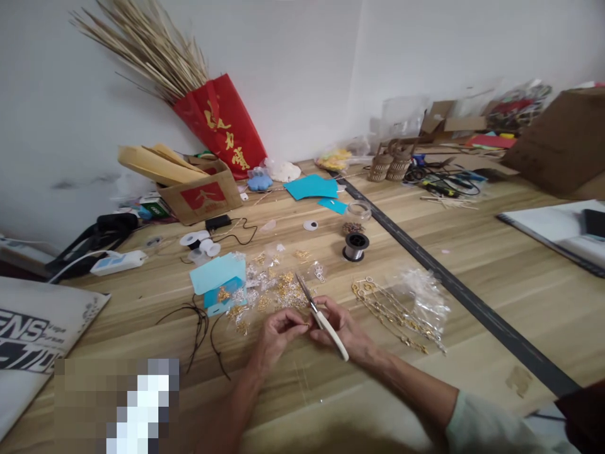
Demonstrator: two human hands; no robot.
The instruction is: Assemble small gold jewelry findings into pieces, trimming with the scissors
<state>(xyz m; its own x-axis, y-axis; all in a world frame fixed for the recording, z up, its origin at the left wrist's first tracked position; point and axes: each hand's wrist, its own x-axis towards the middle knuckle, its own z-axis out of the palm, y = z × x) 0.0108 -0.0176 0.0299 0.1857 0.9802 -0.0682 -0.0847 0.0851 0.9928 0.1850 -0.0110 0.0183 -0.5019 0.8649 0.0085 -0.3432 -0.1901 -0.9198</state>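
Left fingers (296,330): pinching a tiny gold piece (308,325).
Right fingers (331,305): grasping white-handled scissors (334,335), blades pointing away.
Worktop (472,328): carries gold chains (390,318) beside clear plastic bags (428,302).

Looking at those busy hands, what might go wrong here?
The right hand holds the scissors with their blades toward the loose gold and silver bits; a nudge could scatter those. The tiny piece at the left hand's fingertips might slip. The chains, lying close together, could tangle.
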